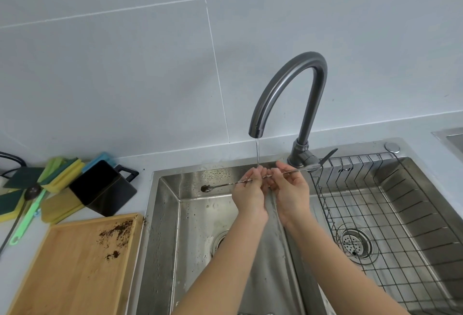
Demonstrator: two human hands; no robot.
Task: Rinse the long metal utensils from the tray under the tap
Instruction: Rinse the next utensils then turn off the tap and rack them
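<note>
A long thin metal spoon (220, 185) with a twisted stem lies level over the left sink basin (172, 214), its small bowl pointing left. My left hand (249, 194) pinches the stem near its middle. My right hand (290, 193) pinches it further right, and the stem's end sticks out toward the tap base. A thin stream of water (257, 152) falls from the curved grey tap (288, 84) onto my left fingers and the stem. The wooden tray (75, 269) at the lower left bears dark crumbs and no utensils.
A wire rack (390, 214) fills the right basin above a drain strainer (355, 242). On the counter at left stand a black container (100, 189), several yellow-green sponges (60, 172) and a green-handled brush (27, 217). A dark utensil (328, 155) rests behind the tap base.
</note>
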